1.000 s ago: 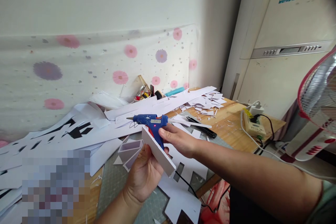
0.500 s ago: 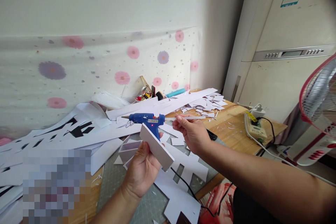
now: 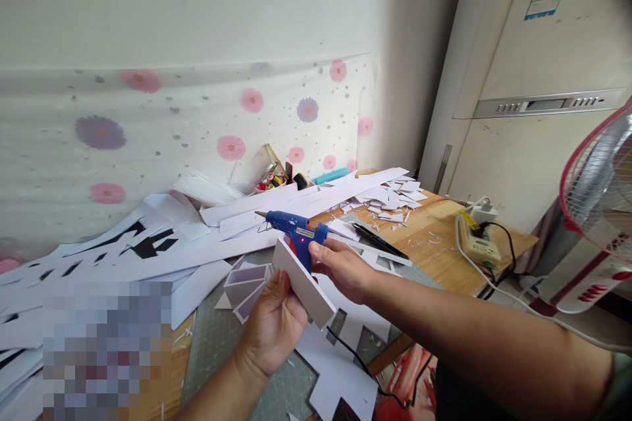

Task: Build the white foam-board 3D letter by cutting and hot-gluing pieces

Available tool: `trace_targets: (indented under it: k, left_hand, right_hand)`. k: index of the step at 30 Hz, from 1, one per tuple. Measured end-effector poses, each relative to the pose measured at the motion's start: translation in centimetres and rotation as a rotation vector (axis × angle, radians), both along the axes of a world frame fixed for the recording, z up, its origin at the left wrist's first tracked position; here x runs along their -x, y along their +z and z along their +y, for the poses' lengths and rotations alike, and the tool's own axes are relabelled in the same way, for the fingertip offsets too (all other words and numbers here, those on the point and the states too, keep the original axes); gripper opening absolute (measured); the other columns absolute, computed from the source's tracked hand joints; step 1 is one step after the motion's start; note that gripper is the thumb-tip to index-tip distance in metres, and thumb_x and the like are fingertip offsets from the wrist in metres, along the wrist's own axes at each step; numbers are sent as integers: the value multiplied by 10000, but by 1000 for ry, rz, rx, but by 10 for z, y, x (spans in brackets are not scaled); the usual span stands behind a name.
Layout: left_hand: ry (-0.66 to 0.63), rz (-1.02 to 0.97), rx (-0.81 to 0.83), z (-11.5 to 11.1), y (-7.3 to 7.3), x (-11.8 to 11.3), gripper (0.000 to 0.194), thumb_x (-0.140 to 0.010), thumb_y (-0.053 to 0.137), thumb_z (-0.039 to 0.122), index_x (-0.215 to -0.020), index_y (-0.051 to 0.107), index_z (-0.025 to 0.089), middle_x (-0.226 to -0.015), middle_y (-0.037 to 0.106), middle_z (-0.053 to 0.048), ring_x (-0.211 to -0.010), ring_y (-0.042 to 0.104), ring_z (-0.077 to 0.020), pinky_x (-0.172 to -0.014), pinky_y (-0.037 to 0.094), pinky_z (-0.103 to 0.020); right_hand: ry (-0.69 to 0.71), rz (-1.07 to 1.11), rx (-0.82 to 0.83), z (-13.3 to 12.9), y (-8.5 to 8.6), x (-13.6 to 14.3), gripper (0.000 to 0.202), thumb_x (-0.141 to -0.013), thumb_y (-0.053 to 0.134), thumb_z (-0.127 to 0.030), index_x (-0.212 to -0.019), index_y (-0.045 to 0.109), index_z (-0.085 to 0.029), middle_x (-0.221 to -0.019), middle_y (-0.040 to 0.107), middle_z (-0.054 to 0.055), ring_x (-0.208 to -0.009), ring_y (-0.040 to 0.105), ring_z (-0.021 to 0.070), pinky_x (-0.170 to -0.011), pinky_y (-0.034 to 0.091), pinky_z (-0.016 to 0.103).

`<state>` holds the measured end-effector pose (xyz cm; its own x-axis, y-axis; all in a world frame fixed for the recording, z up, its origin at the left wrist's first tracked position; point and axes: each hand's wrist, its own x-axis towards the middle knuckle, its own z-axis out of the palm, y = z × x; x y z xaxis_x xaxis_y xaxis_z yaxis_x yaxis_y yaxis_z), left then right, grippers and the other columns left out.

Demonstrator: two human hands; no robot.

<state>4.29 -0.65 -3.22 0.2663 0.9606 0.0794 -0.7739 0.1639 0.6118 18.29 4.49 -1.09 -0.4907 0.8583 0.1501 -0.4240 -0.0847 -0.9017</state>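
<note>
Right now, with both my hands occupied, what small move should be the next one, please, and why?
I would probably bring the nozzle towards the white board piece: the right hand grips the blue glue gun, its red light glows, and the left hand holds the piece close by, but the nozzle points past it.

The blue glue gun [image 3: 291, 222], in the right hand [image 3: 344, 270], has a small red light lit on its body and a metal nozzle aimed between 9 and 10 o'clock; its handle drops toward 6 o'clock, partly hidden. The white panel [image 3: 307, 288], plain, flat and oblong, is pinched in the left hand [image 3: 273, 330] just before that handle; it is raised and tilted, its length running from about 11 to 5 o'clock.
</note>
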Motion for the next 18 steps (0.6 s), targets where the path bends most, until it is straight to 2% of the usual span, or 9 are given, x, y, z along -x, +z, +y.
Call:
trace_targets:
  k: [2,4,7,10,13,16,18]
  left_hand:
    - [-41,5,-10,-1,-1,-1,185,-854,627,274,-1015,715,253,-902,760,-7,-769,691,-174,-733,549,-287]
    - [-66,8,-9,-2,0,-1,175,-842,646,266,-1001,717,248,-936,757,-6,-800,690,-171,-741,547,-282]
    - [-25,12,12,0,5,3,224,-793,703,294,-1002,712,215,-1048,735,-30,-902,677,-196,-775,552,-303]
    - [40,21,45,6,11,12,250,-751,742,315,-961,714,182,-988,736,-40,-876,668,-195,-781,558,-317]
    - [93,20,17,13,17,20,177,-739,749,291,-859,710,168,-829,710,-22,-756,647,-166,-720,559,-300]
    - [128,25,-4,16,20,25,154,-730,753,282,-768,687,148,-738,658,-15,-689,613,-151,-650,547,-274]
    - [147,35,-1,16,22,26,164,-712,766,272,-742,673,140,-714,637,-13,-670,597,-146,-624,539,-265]
  right_hand:
    - [61,-4,52,-1,-2,4,472,-683,729,-583,-900,658,-171,-771,641,23,-674,561,130,-624,432,264]
    - [60,16,70,0,1,5,443,-691,731,-561,-897,649,-178,-752,638,21,-609,544,123,-519,390,237]
    - [-46,60,68,5,12,0,438,-708,704,-571,-872,641,-171,-705,629,25,-571,545,127,-467,378,230]
    - [-193,135,35,9,26,-18,398,-693,738,-514,-864,652,-165,-605,568,-19,-564,526,103,-582,461,248]
    - [-130,85,-8,7,34,-42,358,-657,785,-405,-901,676,-167,-519,484,-62,-565,500,94,-732,499,300]
    - [-65,-74,-33,-2,35,-61,324,-574,818,-326,-824,686,-167,-628,575,-28,-615,541,108,-720,493,299]
    - [-37,-195,-52,-8,34,-68,274,-569,806,-297,-777,687,-165,-699,613,-7,-660,571,123,-688,471,274]
